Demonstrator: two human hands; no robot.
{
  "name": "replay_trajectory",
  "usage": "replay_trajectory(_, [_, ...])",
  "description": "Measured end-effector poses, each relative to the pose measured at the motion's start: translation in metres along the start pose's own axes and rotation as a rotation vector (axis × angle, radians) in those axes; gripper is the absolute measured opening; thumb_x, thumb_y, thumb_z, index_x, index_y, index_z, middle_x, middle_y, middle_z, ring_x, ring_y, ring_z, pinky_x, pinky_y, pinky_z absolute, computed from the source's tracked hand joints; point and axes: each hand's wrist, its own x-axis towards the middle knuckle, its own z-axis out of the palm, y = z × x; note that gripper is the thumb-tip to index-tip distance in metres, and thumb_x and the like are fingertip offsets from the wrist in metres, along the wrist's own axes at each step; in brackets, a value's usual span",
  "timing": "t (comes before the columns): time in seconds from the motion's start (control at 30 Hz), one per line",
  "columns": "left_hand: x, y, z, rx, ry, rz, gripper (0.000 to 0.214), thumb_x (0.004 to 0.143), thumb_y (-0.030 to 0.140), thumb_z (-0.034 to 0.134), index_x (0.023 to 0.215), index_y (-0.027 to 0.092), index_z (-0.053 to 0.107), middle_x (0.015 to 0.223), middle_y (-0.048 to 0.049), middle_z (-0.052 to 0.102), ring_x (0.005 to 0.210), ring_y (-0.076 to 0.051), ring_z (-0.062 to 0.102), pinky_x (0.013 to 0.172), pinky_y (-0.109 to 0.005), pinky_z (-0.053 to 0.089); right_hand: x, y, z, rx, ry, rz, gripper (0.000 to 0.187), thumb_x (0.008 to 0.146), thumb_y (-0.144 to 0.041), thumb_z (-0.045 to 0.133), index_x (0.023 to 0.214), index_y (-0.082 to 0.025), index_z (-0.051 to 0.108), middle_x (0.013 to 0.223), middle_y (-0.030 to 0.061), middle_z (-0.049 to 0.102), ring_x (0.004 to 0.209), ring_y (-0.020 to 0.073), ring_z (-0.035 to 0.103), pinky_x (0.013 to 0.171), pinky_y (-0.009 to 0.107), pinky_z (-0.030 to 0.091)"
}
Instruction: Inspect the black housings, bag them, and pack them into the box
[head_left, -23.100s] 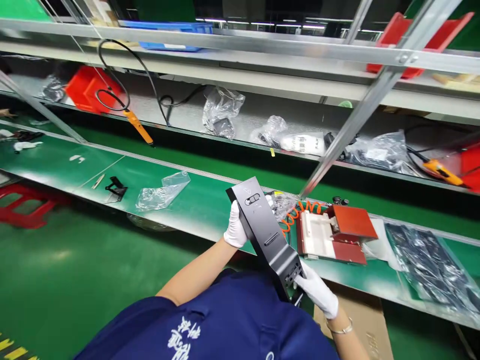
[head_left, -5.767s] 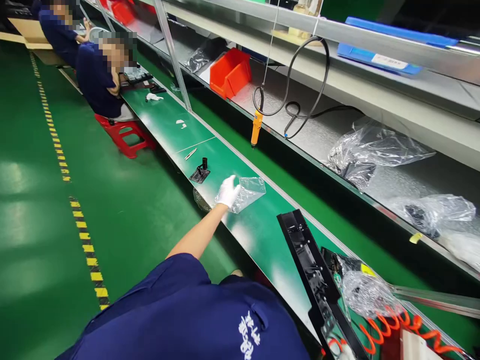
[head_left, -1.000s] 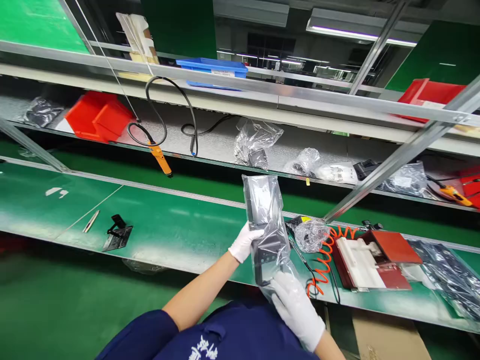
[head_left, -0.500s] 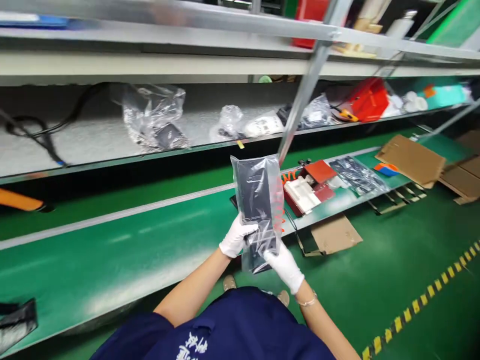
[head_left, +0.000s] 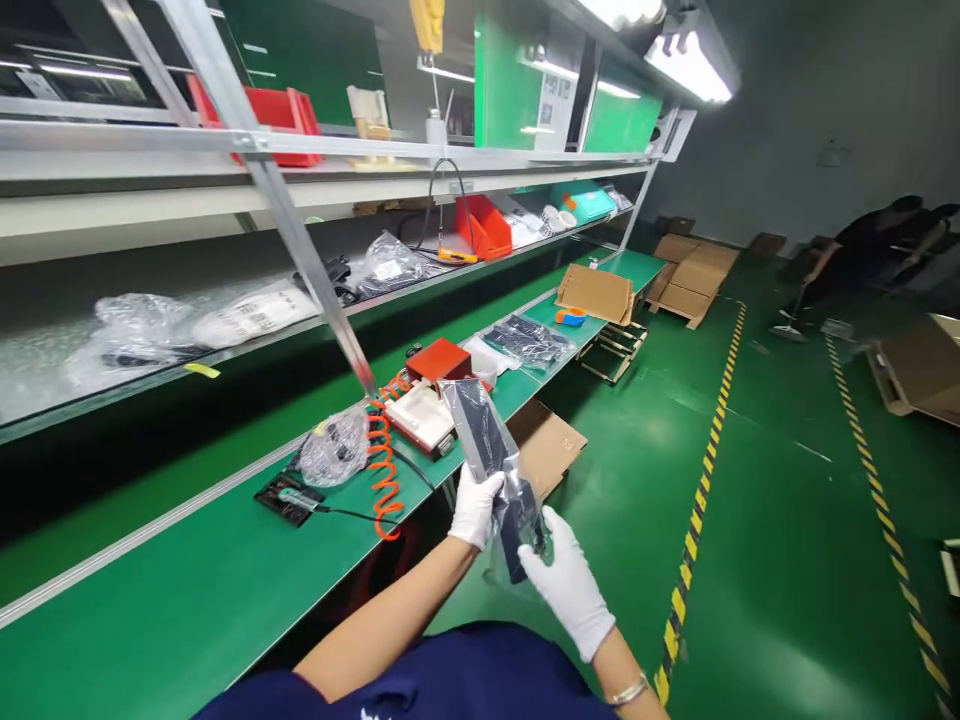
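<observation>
I hold a long black panel in a clear plastic bag [head_left: 486, 440] upright and tilted in front of me, beside the green bench edge. My left hand [head_left: 475, 507], in a white glove, grips the bag at its middle. My right hand [head_left: 564, 580], also gloved, is closed on the bag's lower end, where the plastic bunches around the panel.
The green conveyor bench [head_left: 187, 600] runs along my left. It carries an orange coiled hose [head_left: 383, 465], a red-and-white fixture [head_left: 429, 395], a crumpled bag [head_left: 334, 450] and bagged black parts [head_left: 529, 343]. Cardboard boxes [head_left: 546, 448] lie on the floor. A person [head_left: 874, 245] stands far right.
My head has turned right, along the bench toward the aisle. The bagged panel has tilted and dropped lower, still in both hands.
</observation>
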Motion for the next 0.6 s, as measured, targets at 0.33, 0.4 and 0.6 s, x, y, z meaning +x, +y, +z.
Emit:
replay_trajectory(0.33, [0.039, -0.085, 0.101, 0.054, -0.193, -0.013, 0.090, 0.064, 0.020, 0.080, 0.145, 0.023, 0.041, 0.154, -0.0171, 0.048, 0.133, -0.026, 0.057, 0.110, -0.038, 0.048, 0.087, 0.054, -0.035, -0.129, -0.041, 0.260, 0.068, 0.087, -0.021, 0.046, 0.154, -0.018, 0.041, 0.126, 0.0171, 0.071, 0.103, 0.0286, 0.074, 0.088, 0.040, 0.057])
replay_trajectory(0.4, [0.063, -0.091, 0.111, 0.150, -0.368, -0.065, 0.088, 0.063, 0.029, 0.083, 0.143, 0.020, 0.045, 0.157, -0.0214, 0.044, 0.142, -0.031, 0.050, 0.116, -0.044, 0.043, 0.116, 0.077, -0.051, 0.058, -0.008, 0.262, 0.058, 0.087, -0.036, 0.047, 0.143, -0.020, 0.053, 0.120, 0.0137, 0.074, 0.104, 0.0279, 0.073, 0.090, 0.040, 0.058])
replay_trajectory(0.6, [0.146, -0.076, 0.133, 0.585, -0.651, 0.007, 0.045, 0.078, 0.048, 0.072, 0.113, 0.020, 0.070, 0.117, -0.0138, 0.075, 0.115, -0.031, 0.068, 0.109, -0.049, 0.047, 0.207, 0.133, -0.115, 0.395, -0.053, 0.395, 0.063, 0.070, -0.059, 0.063, 0.118, -0.020, 0.067, 0.082, 0.0033, 0.075, 0.061, 0.0210, 0.069, 0.061, 0.037, 0.060])
